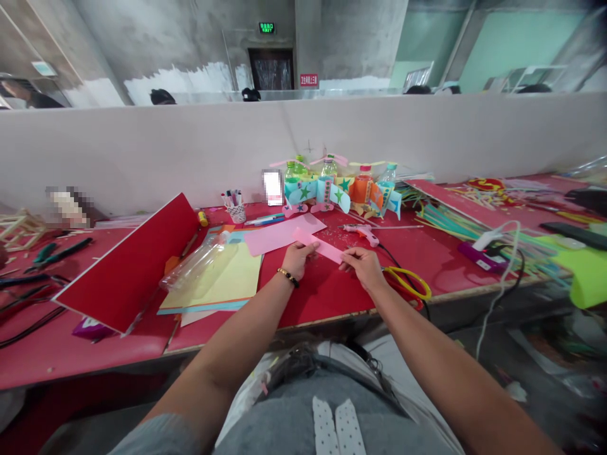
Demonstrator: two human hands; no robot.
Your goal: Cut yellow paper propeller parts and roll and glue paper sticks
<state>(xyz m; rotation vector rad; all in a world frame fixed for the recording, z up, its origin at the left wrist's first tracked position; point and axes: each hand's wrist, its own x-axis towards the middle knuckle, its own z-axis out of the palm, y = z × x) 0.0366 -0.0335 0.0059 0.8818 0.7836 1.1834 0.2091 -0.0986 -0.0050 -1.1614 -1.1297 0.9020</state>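
- Pink paper strip point(329, 250), probably very light, bendable and easily creased; a gentle pinch at its ends should suit it.
- It spans both hands over the desk point(310, 302): left grip point(296, 260) holding its left part, right grip point(364, 264) pinching the other end.
- The red desk also bears yellow paper point(239, 270) and a glue gun point(363, 234).
- Beyond: pale partition point(190, 145), green exit sign point(267, 28).
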